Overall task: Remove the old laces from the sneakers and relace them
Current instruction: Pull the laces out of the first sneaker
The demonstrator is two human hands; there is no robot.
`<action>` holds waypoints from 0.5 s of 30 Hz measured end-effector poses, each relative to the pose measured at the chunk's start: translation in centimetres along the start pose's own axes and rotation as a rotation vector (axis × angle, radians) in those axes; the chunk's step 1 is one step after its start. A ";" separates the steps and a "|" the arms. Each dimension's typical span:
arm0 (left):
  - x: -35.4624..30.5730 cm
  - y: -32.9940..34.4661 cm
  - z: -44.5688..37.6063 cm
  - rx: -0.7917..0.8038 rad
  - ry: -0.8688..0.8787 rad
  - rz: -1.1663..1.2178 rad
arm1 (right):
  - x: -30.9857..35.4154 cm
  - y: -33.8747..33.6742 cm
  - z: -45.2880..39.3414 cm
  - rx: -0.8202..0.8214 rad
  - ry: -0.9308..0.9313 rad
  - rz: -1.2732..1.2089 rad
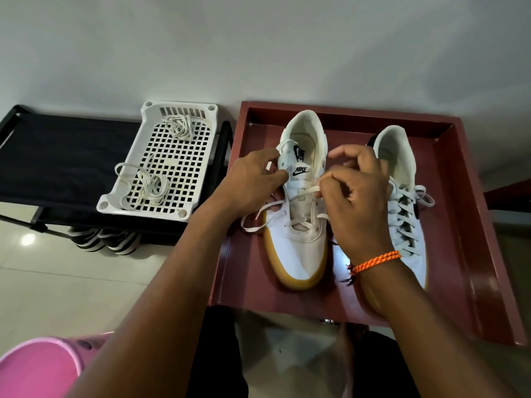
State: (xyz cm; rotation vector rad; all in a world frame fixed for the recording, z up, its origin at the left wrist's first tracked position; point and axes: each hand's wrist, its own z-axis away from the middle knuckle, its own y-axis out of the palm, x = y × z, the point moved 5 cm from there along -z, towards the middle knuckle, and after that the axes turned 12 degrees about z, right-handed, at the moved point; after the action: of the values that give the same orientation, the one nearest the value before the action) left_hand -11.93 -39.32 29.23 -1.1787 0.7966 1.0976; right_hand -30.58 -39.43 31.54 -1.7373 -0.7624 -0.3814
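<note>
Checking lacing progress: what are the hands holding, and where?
Right hand pinches the flat white lace near its end; left hand grips the left white gum-soled sneaker's eyelet edge.

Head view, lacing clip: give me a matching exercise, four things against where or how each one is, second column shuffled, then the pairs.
Things:
1. left sneaker
2. right sneaker
3. loose laces
4. orange bracelet

States:
A. lying in the white basket
B. on the right wrist
C. partly laced, being worked by both hands
D. laced, untouched in the red tray

Pairs: 1-C, 2-D, 3-A, 4-B
</note>
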 end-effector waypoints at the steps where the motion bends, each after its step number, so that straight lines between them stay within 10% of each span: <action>1: 0.0 0.0 0.0 -0.002 0.003 -0.003 | 0.3 -0.1 0.1 0.016 -0.043 0.068; 7: 0.1 -0.1 -0.1 -0.009 -0.008 -0.002 | 1.1 2.6 1.9 0.247 -0.250 0.366; 15: 0.5 0.1 -0.2 0.035 -0.073 0.094 | -0.4 1.7 0.1 0.145 -0.010 -0.032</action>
State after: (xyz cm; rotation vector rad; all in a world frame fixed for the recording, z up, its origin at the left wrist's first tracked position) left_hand -11.90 -39.38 28.72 -1.0753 0.8176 1.1927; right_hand -29.73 -39.72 30.03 -1.5943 -0.8055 -0.3315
